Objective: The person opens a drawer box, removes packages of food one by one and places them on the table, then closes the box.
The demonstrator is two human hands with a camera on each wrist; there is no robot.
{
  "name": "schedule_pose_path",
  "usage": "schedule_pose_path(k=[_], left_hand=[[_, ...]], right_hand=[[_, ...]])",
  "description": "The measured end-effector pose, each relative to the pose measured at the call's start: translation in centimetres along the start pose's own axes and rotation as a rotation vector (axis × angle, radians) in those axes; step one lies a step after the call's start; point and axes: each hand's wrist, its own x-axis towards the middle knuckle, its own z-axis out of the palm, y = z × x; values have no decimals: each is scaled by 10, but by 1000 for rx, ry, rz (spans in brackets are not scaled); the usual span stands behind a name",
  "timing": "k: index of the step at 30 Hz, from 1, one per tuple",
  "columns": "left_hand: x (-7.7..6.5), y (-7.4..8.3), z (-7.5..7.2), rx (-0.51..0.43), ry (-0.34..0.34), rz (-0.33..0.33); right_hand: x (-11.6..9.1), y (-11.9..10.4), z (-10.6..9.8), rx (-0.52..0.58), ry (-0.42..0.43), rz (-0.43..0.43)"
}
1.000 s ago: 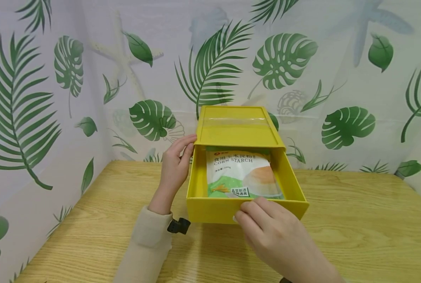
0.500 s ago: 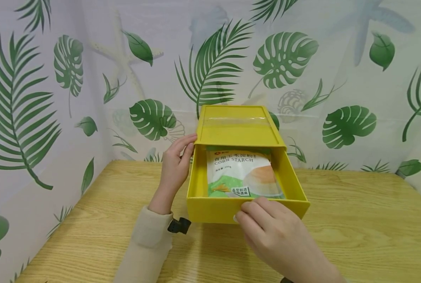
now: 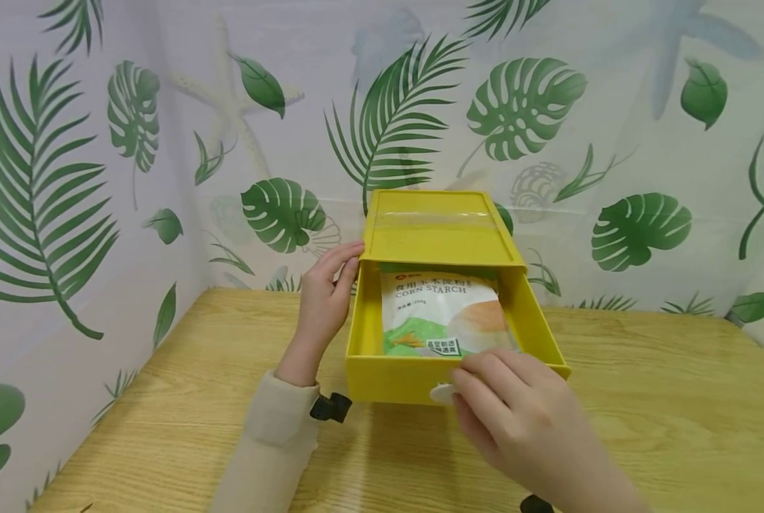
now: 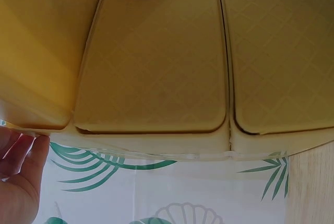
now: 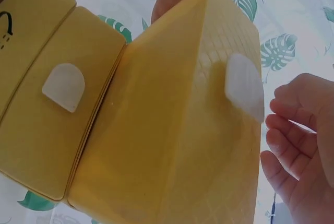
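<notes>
A yellow drawer (image 3: 388, 381) is pulled out of a yellow drawer cabinet (image 3: 446, 246). Inside it lies a white and green bag of corn starch (image 3: 433, 306). My left hand (image 3: 326, 296) touches the cabinet's left edge with its fingers fairly straight; in the left wrist view the fingertips (image 4: 40, 148) meet the yellow frame. On the drawer front is a white handle (image 3: 442, 393). My right hand (image 3: 523, 417) is just right of it, holding nothing. In the right wrist view, loosely bent fingers (image 5: 292, 135) sit apart from the handle (image 5: 244, 85).
Below the pulled-out drawer are further drawer fronts, one with its own white handle (image 5: 63, 85). Clear tape (image 3: 433, 219) crosses the cabinet top. The cabinet stands on a wooden table (image 3: 164, 427), backed by a leaf-patterned curtain (image 3: 420, 92).
My right hand has let go of the drawer handle and moved slightly right, exposing more of it. The drawer stays out, and my left hand keeps its place on the cabinet. The view shifted slightly.
</notes>
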Motion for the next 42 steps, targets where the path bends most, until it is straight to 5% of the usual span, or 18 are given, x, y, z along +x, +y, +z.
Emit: schedule_pose_path(k=[9,14,23,34,42], left_hand=[[1,-34,8,-30,-2,18],[0,-38,7,-35,6,33],[1,-37,6,-18,10,51],[2,-39,8,2,10,67],[2,-39,8,14,13,81]], right_hand=[[6,4,-8,-22,18,-1],[7,10,-9,-38,15,-4],[-24,47,2,-64,5,-9],[21,49,-29,-99,-97,-11],[21,76,-26,-18,-200,64]])
